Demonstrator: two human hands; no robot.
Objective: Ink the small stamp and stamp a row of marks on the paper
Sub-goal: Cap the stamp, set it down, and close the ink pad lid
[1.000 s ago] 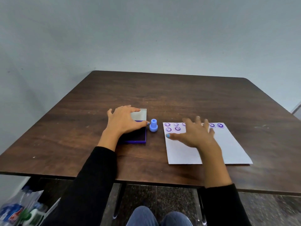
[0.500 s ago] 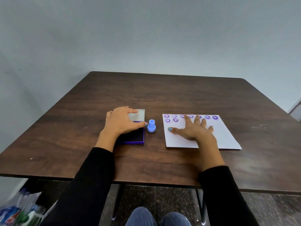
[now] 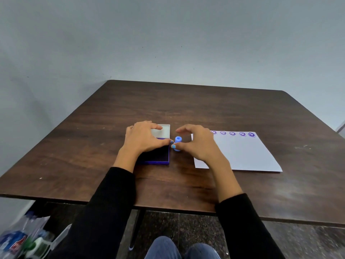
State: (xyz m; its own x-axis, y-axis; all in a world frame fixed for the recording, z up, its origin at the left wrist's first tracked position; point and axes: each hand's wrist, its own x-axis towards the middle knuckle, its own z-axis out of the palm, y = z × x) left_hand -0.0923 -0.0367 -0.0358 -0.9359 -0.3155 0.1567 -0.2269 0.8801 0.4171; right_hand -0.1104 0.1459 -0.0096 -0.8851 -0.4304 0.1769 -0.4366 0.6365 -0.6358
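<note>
A small light-blue stamp [image 3: 178,143] stands upright on the dark wooden table [image 3: 205,105], between the ink pad and the paper. My right hand [image 3: 197,144] curls around it, thumb touching its base, fingers arched above its top and apart from it. The open purple ink pad [image 3: 158,156], with its white lid [image 3: 165,130] folded back, lies left of the stamp. My left hand [image 3: 143,137] lies over the pad and holds it down. The white paper [image 3: 242,154] lies to the right, with a row of purple smiley marks [image 3: 232,133] along its far edge; my right hand hides its left part.
The table's near edge runs just in front of my black sleeves. Below the table at the lower left sits a bag of bottles [image 3: 20,242] on the dark floor. A grey wall stands behind the table.
My right hand has left the paper and moved left to the stamp, curling around it. The left hand has stayed on the ink pad. The camera has tilted slightly.
</note>
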